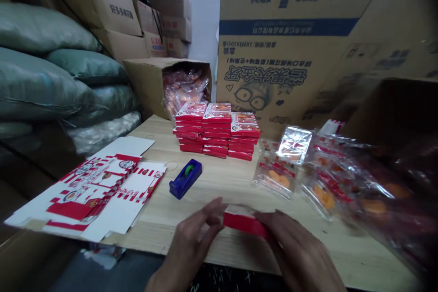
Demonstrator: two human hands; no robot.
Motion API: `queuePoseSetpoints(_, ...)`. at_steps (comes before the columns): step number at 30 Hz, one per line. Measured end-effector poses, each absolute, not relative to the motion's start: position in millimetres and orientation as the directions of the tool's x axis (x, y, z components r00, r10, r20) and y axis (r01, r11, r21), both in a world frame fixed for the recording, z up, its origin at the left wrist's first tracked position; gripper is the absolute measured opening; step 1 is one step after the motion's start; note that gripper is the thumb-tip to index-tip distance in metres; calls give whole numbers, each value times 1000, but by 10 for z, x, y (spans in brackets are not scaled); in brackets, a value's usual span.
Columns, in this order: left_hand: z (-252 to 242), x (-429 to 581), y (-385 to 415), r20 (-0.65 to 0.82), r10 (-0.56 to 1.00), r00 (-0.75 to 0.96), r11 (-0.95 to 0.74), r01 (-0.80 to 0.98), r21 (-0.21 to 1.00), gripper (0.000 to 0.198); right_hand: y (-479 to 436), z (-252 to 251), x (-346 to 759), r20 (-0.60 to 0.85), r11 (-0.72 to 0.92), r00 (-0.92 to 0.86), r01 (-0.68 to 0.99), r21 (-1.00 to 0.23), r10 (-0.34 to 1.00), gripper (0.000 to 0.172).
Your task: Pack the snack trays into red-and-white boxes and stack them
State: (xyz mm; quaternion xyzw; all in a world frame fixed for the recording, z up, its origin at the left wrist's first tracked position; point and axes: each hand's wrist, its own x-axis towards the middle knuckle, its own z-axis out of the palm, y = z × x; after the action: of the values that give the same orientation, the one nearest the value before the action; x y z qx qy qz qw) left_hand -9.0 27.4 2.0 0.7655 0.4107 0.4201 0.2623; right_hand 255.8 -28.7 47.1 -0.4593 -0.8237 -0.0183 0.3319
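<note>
A small red and white box point(243, 220) lies low over the front of the wooden table point(219, 178), held between both of my hands. My left hand point(195, 237) pinches its left end with the fingers curled round it. Over the box's right end, my right hand point(294, 248) closes its fingers. A blue tape dispenser point(185, 178) sits just behind my left hand. Three stacks of finished red boxes point(217, 130) stand at the back of the table.
Flat unfolded red and white cartons point(99, 189) lie at the table's left. Clear packets of orange snacks point(308, 173) spread over the right side. Large cardboard boxes point(290, 41) and grey-green sacks point(51, 68) stand behind and to the left.
</note>
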Motion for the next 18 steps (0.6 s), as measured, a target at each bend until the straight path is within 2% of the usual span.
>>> queuePoseSetpoints(3,-44,-671,482,600,797,67,-477,679,558,47,-246,678,2712,682,490,-178,820,-295,709,38)
queuePoseSetpoints(5,-120,-1188,679,657,750,-79,-291,852,435,58,-84,826,2790,784,448,-53,843,-297,619,34)
queuePoseSetpoints(7,-245,-1698,861,600,785,-157,-55,946,320,74,228,931,2862,870,470,-19,847,-248,492,31)
queuePoseSetpoints(10,-495,-2280,1023,346,877,-334,264,936,233,89,901,969,2972,941,535,-106,840,-87,320,31)
queuePoseSetpoints(12,-650,-2506,1056,272,895,-353,319,934,162,78,1383,930,3033,927,546,-159,836,-57,339,31)
queuePoseSetpoints(15,-776,-2659,1046,283,906,-316,296,949,112,64,2004,819,3079,883,529,-190,845,-75,428,27)
queuePoseSetpoints(18,-796,-2735,1033,368,870,-329,278,942,186,64,2450,672,3077,856,512,-194,854,-93,479,26)
